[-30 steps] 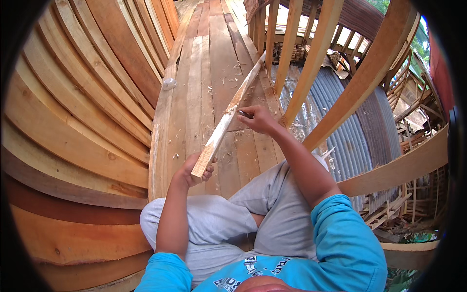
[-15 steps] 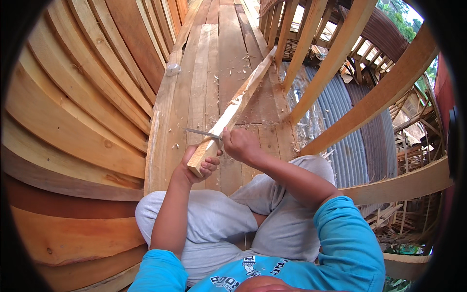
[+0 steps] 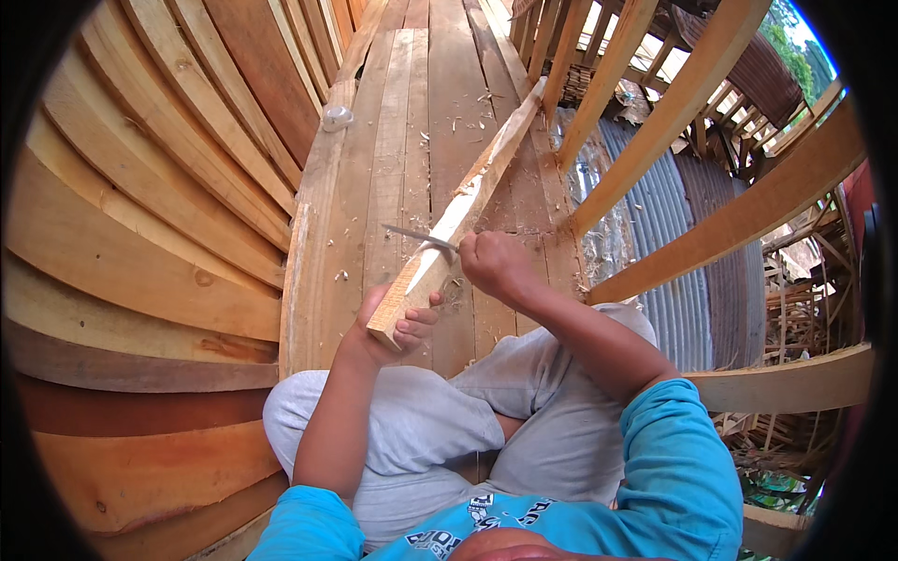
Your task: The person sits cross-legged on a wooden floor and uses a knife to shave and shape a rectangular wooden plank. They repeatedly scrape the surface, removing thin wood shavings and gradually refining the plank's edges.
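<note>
A long squared wooden beam [image 3: 468,201] slants away from me, its near end raised above my lap and its far end close to the railing. My left hand [image 3: 400,323] wraps round the beam near that near end, fingers curled over its right side. Farther up, my right hand [image 3: 496,265] is closed on a knife, whose handle is hidden in the fist. The thin knife blade [image 3: 418,236] lies across the beam's top face, its tip sticking out past the left edge. Pale, freshly cut wood shows along the top, with a curled shaving farther up.
Wood shavings [image 3: 484,96] are scattered over the plank floor [image 3: 383,178]. A small clear container [image 3: 338,119] sits by the left plank wall [image 3: 178,187]. Slanted wooden railing posts [image 3: 645,140] stand on the right, with corrugated metal sheets [image 3: 669,243] beyond them.
My right hand and the knife have moved up the beam, away from my left hand. The left hand keeps its grip near the end; the view has shifted slightly.
</note>
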Demonstrator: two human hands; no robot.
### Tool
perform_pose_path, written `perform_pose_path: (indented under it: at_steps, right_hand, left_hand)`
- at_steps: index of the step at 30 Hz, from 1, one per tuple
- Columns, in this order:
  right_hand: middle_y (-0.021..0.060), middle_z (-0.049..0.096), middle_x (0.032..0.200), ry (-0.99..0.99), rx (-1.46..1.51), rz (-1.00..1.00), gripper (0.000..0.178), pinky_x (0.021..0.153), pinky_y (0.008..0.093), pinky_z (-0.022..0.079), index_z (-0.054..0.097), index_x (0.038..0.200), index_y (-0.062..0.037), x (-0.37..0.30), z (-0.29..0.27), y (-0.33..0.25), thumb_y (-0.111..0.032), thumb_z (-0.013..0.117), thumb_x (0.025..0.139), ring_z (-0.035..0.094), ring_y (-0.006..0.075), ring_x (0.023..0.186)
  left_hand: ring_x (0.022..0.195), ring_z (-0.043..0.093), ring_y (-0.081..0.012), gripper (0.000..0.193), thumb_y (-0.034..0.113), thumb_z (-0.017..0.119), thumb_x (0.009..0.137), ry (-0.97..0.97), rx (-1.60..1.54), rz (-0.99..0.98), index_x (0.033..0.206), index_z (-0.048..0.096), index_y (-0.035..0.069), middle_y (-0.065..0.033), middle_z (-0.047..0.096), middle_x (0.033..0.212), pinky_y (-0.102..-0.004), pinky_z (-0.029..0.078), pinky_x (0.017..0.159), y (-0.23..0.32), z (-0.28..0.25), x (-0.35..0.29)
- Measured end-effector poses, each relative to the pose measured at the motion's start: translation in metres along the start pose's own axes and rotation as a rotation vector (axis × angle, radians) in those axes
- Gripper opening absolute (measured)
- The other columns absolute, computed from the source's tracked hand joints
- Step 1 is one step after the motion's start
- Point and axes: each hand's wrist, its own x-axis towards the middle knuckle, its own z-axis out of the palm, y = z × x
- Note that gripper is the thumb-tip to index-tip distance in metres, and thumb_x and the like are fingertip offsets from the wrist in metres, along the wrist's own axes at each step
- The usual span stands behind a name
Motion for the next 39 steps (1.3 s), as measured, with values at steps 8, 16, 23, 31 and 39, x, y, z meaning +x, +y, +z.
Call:
perform_pose_path:
  at_steps: [8, 16, 23, 31, 39]
  right_hand:
    - [0.0249, 0.067, 0.076, 0.061, -0.105, 0.108, 0.044, 0.072, 0.0531, 0.052, 0.069, 0.071, 0.0, 0.055, -0.013, 0.062, -0.03, 0.042, 0.091, 0.066, 0.0437, 0.073]
    - [0.029, 0.065, 0.079, -0.207, -0.103, 0.009, 0.05, 0.078, 0.0533, 0.051, 0.068, 0.074, 0.0031, 0.013, -0.016, -0.011, -0.034, 0.04, 0.093, 0.065, 0.046, 0.077]
    - [0.0345, 0.062, 0.084, 0.018, -0.031, 0.142, 0.052, 0.076, 0.0528, 0.051, 0.066, 0.076, 0.0079, 0.043, -0.016, 0.046, -0.034, 0.04, 0.094, 0.065, 0.0453, 0.08]
    - [0.0282, 0.065, 0.078, 0.029, -0.117, 0.124, 0.055, 0.076, 0.0559, 0.049, 0.066, 0.073, 0.004, 0.067, -0.024, 0.072, -0.036, 0.037, 0.095, 0.063, 0.0479, 0.079]
    - [0.0283, 0.065, 0.08, -0.186, -0.086, 0.079, 0.051, 0.079, 0.0549, 0.049, 0.067, 0.075, 0.004, 0.006, -0.028, -0.02, -0.032, 0.037, 0.095, 0.063, 0.0478, 0.08]
  left_hand:
    - [0.054, 0.05, -0.0158, 0.037, 0.033, 0.034, 0.097, 0.085, 0.043, -0.028, 0.11, 0.042, -0.001, -0.0069, 0.045, 0.072, -0.0272, 0.045, 0.043, -0.011, -0.001, 0.02]
    - [0.052, 0.049, -0.0157, 0.039, 0.037, 0.035, 0.098, 0.086, 0.0, -0.004, 0.109, 0.043, 0.0, -0.0063, 0.045, 0.072, -0.0283, 0.044, 0.041, -0.005, -0.001, 0.006]
    - [0.053, 0.051, -0.016, 0.038, 0.035, 0.035, 0.097, 0.093, 0.034, -0.023, 0.11, 0.043, 0.0, -0.0071, 0.046, 0.072, -0.0271, 0.043, 0.041, -0.015, 0.013, 0.007]
    - [0.052, 0.051, -0.0166, 0.039, 0.036, 0.035, 0.098, 0.066, -0.052, -0.032, 0.11, 0.043, 0.0, -0.0072, 0.046, 0.071, -0.0272, 0.044, 0.041, -0.015, 0.015, 0.005]
    - [0.052, 0.051, -0.0163, 0.039, 0.036, 0.035, 0.098, 0.141, 0.074, 0.018, 0.112, 0.043, 0.0, -0.0065, 0.046, 0.071, -0.0269, 0.044, 0.04, -0.01, 0.005, -0.007]
